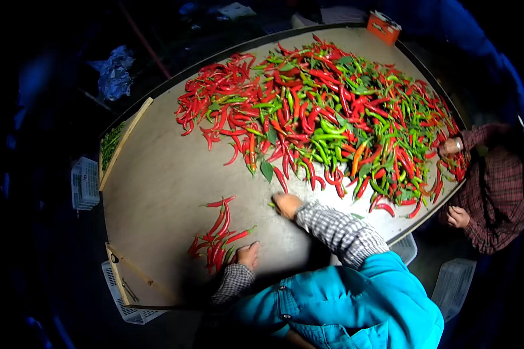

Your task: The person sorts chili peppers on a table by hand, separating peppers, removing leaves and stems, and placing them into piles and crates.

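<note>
My right hand (287, 206) is closed low over the table, just below the big heap of red and green chili peppers (332, 110). A small green end of a chili pepper (272, 205) pokes out at its fingertips; the rest is hidden in the hand. My left hand (248, 256) has its fingers curled beside a small pile of mostly red chili peppers (218, 232), near the table's front edge. What those fingers hold, if anything, is hidden.
Another person in a plaid shirt (498, 192) stands at the right, one hand (449, 146) at the heap's edge. Wooden strips (126, 143) border the table (151, 203) at left. Green peppers (110, 145) lie beyond one. Plastic crates (85, 183) stand below; an orange box (383, 28) sits at the far corner.
</note>
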`<state>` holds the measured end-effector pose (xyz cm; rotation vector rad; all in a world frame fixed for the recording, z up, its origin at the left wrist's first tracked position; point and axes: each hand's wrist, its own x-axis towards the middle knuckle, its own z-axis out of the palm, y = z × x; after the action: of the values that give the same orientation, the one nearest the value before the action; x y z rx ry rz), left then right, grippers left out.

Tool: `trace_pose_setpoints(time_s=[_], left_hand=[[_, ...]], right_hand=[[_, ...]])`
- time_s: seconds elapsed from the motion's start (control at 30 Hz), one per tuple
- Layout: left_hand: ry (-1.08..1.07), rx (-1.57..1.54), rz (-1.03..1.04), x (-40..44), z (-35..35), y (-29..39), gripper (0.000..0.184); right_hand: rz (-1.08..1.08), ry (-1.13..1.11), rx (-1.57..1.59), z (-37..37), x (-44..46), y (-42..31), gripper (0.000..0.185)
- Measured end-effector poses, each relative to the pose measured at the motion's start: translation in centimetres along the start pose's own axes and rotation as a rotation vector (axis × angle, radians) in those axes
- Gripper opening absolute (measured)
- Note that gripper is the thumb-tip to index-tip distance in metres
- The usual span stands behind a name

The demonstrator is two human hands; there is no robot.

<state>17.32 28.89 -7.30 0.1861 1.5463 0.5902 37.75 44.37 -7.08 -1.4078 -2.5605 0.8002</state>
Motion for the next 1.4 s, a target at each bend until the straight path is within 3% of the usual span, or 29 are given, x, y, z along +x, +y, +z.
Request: trace_pose_setpoints(time_s=[0.07, 0.13, 0.17, 0.27, 0.3, 0.33, 0.4, 0.43, 0.53, 0.57, 0.7, 0.73, 0.83, 1.0, 1.03, 1.07, 1.1, 1.17, 1.23, 1.3, 1.33, 1.4], left_hand=[[0.002, -0.015, 0.009, 0.1, -0.2, -0.4, 0.03], [-0.013, -0.025, -0.003, 0.1, -0.3, -0.1, 0.031], [-0.036, -0.034, -0.015, 0.0, -0.3, 0.1, 0.032], [-0.05, -0.065, -0.03, 0.1, -0.4, 0.2, 0.032], [-0.066, -0.089, -0.051, 0.3, -0.5, 0.3, 0.032], [-0.063, -0.083, -0.049, 0.1, -0.4, 0.4, 0.031], [-0.05, -0.088, -0.042, -0.4, -0.3, 0.9, 0.031], [-0.045, -0.085, -0.042, -0.8, 0.0, 1.1, 0.031], [-0.111, -0.1, -0.065, 0.1, -0.9, 0.4, 0.033], [-0.119, -0.099, -0.07, 0.1, -0.8, 0.6, 0.033], [-0.113, -0.074, -0.078, 2.1, -1.8, -0.6, 0.032], [-0.195, 0.108, 0.196, 5.4, -3.3, -2.8, 0.031], [-0.281, 0.281, 0.469, 5.1, -3.1, -2.5, 0.03], [-0.113, 0.108, 0.164, 0.5, -0.8, -0.1, 0.029], [-0.096, 0.033, 0.132, 0.0, -0.4, 0.4, 0.029], [-0.089, -0.077, -0.08, -0.5, -0.3, 1.2, 0.028], [-0.091, -0.078, -0.084, -0.5, -0.3, 1.1, 0.028], [-0.088, -0.086, -0.09, 0.0, -0.4, 1.0, 0.028], [-0.238, 0.363, 0.519, 7.6, -4.1, -4.3, 0.027], [-0.133, 0.295, 0.322, 4.3, -2.4, -2.2, 0.026], [-0.097, 0.271, 0.257, 2.6, -1.6, -1.0, 0.025], [-0.079, -0.051, -0.046, 0.2, -0.6, 0.7, 0.024]], right_hand=[[-0.045, 0.05, 0.287, -0.2, -1.4, 0.4, 0.02], [0.103, 0.11, 0.426, -3.4, -2.5, 0.8, 0.015], [0.114, 0.275, 0.462, -4.1, -2.5, 2.2, 0.015], [0.294, 0.656, 0.197, -12.0, -2.5, 5.4, 0.018], [0.23, 0.88, 0.124, -12.5, -1.7, 9.0, 0.022], [0.394, 0.928, 0.166, -15.1, -1.8, 9.2, 0.025], [0.612, 0.842, 0.11, -16.7, -1.3, 10.6, 0.023], [0.74, 0.683, 0.033, -17.0, -0.8, 10.8, 0.025], [0.635, 0.584, -0.104, -15.0, 0.0, 11.2, 0.034], [0.591, 0.431, -0.149, -14.2, -0.7, 10.1, 0.04], [0.689, 0.198, -0.121, -11.2, -2.9, 6.9, 0.054], [0.715, 0.166, -0.102, -10.8, -3.4, 6.3, 0.057], [0.582, 0.097, 0.096, -9.3, -5.9, 6.1, 0.05], [0.445, -0.077, 0.272, -9.2, -10.4, 6.7, 0.042], [0.448, -0.08, 0.272, -9.7, -10.9, 7.1, 0.042], [0.519, -0.006, 0.407, -10.2, -11.3, 7.5, 0.032], [0.589, 0.069, 0.542, -10.7, -11.5, 7.9, 0.024], [0.61, 0.315, 0.425, -11.4, -10.4, 9.3, 0.016], [0.493, 0.554, 0.153, -10.8, -8.4, 10.2, 0.016], [0.466, 0.618, 0.224, -10.0, -5.5, 9.4, 0.021], [0.534, 0.561, 0.097, -8.7, -3.9, 9.8, 0.026], [0.633, 0.548, 0.051, -7.8, -1.8, 8.6, 0.037]])
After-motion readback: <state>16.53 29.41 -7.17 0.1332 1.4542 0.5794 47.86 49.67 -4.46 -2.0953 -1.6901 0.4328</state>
